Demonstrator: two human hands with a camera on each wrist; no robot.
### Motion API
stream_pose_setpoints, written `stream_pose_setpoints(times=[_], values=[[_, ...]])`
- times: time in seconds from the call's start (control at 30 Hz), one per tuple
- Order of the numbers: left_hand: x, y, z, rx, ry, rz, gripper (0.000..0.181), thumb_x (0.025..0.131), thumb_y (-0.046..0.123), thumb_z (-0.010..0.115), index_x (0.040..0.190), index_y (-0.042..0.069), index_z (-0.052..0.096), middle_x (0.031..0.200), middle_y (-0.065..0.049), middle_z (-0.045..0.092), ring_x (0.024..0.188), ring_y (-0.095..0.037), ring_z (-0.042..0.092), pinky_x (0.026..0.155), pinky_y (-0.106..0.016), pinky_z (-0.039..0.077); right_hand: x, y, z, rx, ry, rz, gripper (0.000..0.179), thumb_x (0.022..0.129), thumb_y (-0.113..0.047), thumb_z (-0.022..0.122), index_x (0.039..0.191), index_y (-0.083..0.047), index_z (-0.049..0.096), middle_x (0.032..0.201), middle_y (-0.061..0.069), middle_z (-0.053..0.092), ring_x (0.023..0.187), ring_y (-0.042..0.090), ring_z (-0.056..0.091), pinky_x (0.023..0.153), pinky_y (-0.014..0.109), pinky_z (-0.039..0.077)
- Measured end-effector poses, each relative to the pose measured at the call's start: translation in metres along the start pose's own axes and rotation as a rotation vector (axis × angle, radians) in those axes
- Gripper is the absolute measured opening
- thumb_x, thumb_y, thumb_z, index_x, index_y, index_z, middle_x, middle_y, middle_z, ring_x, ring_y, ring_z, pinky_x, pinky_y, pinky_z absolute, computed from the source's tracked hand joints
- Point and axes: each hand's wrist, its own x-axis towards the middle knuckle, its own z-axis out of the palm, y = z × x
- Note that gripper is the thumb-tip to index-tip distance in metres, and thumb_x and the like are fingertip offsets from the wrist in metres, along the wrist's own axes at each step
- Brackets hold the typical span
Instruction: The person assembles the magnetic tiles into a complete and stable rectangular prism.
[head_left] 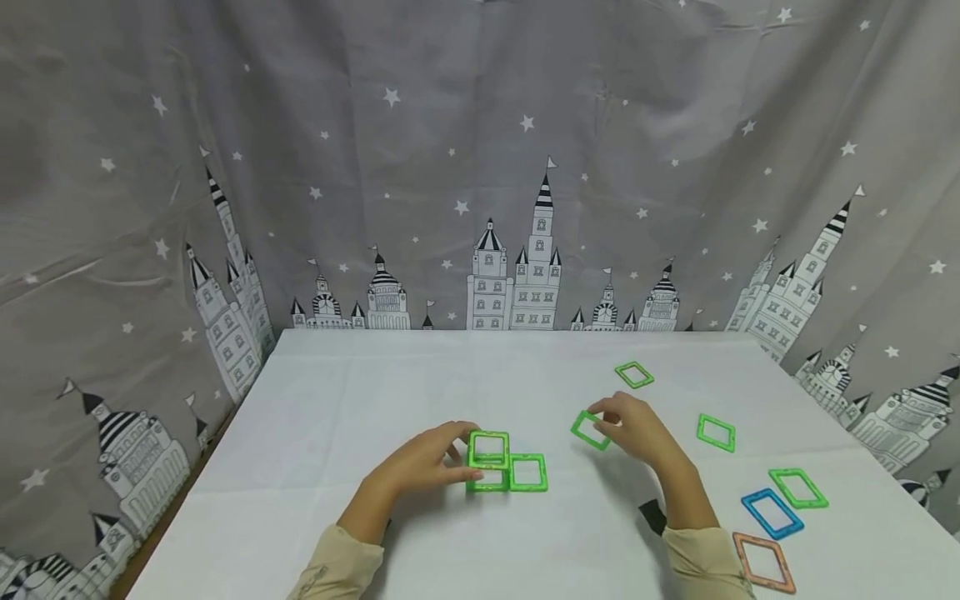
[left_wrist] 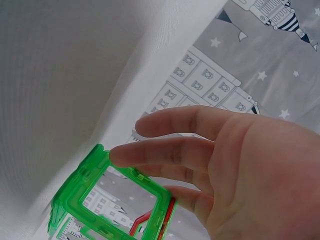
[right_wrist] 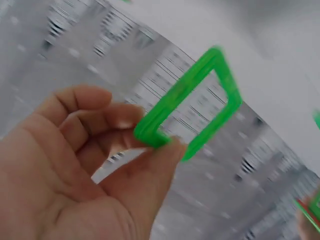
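Observation:
My left hand [head_left: 431,457] grips the left side of a small green magnetic tile cube [head_left: 489,433], its thumb at the front and fingertips at the upper left edge. In the left wrist view a red edge [left_wrist: 167,220] shows on the cube. Against the cube's right side lies a flat green square tile [head_left: 545,472]. To the right, my right hand [head_left: 633,427] pinches another green square magnetic tile [right_wrist: 182,90] by one edge between thumb and fingers, tilted above the white table.
On the right of the white table [head_left: 360,375] lie three loose green tiles, one [head_left: 633,375] farther back, plus a blue tile [head_left: 772,513] and an orange tile [head_left: 763,562] near my right sleeve. A grey curtain [head_left: 450,108] with printed castles and stars hangs behind the table.

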Motion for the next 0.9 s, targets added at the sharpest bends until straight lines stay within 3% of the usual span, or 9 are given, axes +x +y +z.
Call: stream_pose_setpoints(times=[0.2,0.4,0.6,0.9], values=[[0.001,0.003,0.004,-0.029,-0.012,0.017,0.061,0.082,0.046,0.069,0.130,0.012,0.051,0.118,-0.005,0.063,0.094,-0.018,0.064,0.079,-0.033,0.051,0.025,-0.042,0.029,0.101,-0.013,-0.076,0.020,0.089,-0.008,0.063,0.107,-0.007,0.069,0.087,0.002,0.057,0.080,0.013,0.053,0.070,0.028,0.044],[-0.001,0.003,0.008,-0.052,-0.017,0.047,0.061,0.083,0.048,0.067,0.130,0.011,0.051,0.121,-0.004,0.062,0.093,-0.018,0.063,0.078,-0.031,0.051,0.037,-0.066,0.050,0.143,-0.057,-0.107,0.022,0.087,-0.003,0.062,0.108,-0.006,0.069,0.086,0.002,0.058,0.080,0.013,0.054,0.072,0.028,0.047],[-0.003,0.002,0.004,-0.007,0.007,0.033,0.063,0.083,0.049,0.067,0.132,0.014,0.050,0.121,-0.001,0.061,0.092,-0.014,0.062,0.079,-0.031,0.050,0.042,-0.075,0.058,0.161,-0.087,-0.127,0.026,0.087,-0.001,0.063,0.112,-0.003,0.068,0.087,0.003,0.061,0.083,0.015,0.058,0.077,0.033,0.050],[-0.003,0.002,0.000,-0.023,0.001,0.028,0.063,0.083,0.048,0.068,0.131,0.013,0.050,0.123,-0.003,0.061,0.094,-0.017,0.063,0.078,-0.031,0.051,0.047,-0.073,0.064,0.236,-0.122,-0.176,0.027,0.087,0.002,0.061,0.113,0.000,0.066,0.095,0.007,0.065,0.091,0.020,0.062,0.080,0.036,0.053]])
